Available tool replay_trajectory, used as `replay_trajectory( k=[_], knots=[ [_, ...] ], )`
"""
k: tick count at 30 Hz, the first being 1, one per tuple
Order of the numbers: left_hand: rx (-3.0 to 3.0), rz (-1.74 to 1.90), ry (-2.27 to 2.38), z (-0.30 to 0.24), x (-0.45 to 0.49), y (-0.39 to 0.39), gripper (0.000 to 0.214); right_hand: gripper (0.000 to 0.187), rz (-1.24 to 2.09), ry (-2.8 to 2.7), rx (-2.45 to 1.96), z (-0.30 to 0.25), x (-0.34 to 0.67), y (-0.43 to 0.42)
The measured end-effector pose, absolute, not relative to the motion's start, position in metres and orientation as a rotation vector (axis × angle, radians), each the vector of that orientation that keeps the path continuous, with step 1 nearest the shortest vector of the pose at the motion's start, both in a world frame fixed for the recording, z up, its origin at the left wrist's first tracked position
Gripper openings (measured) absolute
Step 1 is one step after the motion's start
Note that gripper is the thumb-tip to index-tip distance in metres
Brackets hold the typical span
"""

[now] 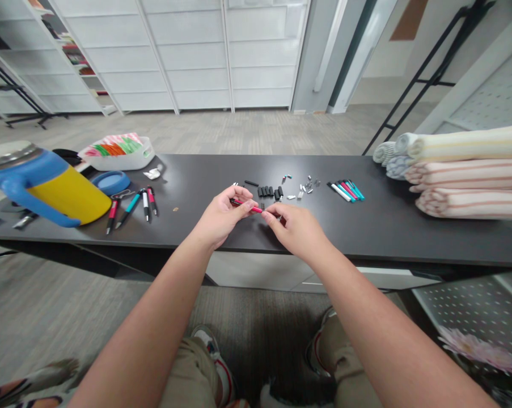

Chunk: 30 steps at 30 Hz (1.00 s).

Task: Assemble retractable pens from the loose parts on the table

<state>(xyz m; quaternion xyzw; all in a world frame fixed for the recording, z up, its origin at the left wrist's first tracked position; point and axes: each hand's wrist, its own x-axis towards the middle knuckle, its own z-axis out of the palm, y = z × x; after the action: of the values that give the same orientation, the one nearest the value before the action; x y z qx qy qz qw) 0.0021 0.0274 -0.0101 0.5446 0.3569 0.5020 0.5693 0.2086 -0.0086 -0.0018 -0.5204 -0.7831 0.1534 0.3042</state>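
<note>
Over the near part of the dark table, my left hand (221, 216) is closed around a red pen (256, 209) with a black section. The fingertips of my right hand (297, 229) pinch the pen's right end. Just beyond my hands lie several short black rubber grips (265, 191). Small white and silver pen parts (309, 186) are scattered to their right. Farther right, white, red and teal pen barrels (347, 191) lie side by side. Several pens (146, 205) in red, teal and white with black grips rest at the left.
A blue and yellow jug (75, 187) stands at the left, beside a blue lid (111, 182). Behind them is a white plastic tray (119, 161) of colourful wrapped items. Crumpled white tissue (152, 173) lies nearby. Rolled striped cloths (472, 173) are stacked at the right end.
</note>
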Motion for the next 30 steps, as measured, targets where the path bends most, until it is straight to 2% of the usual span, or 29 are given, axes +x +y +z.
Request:
replay_trajectory(
  k=[4,13,20,30],
  knots=[
    [1.300,1.166,0.851,-0.0097,0.0037,0.0267,0.030,0.020,0.388,-2.107,-1.327,-0.0039,0.2094,-0.0079],
    [1.316,1.145,0.804,-0.0101,0.0018,0.0273,0.028,0.034,0.402,-2.170,-1.371,0.0010,0.2089,-0.0106],
    [1.292,1.149,0.830,-0.0077,0.0045,0.0256,0.033,0.032,0.508,-2.040,-1.346,0.0017,0.2108,-0.0095],
    [1.275,1.138,0.844,-0.0076,0.0043,0.0253,0.036,0.035,0.489,-2.064,-1.380,0.0012,0.2106,-0.0088]
  ],
)
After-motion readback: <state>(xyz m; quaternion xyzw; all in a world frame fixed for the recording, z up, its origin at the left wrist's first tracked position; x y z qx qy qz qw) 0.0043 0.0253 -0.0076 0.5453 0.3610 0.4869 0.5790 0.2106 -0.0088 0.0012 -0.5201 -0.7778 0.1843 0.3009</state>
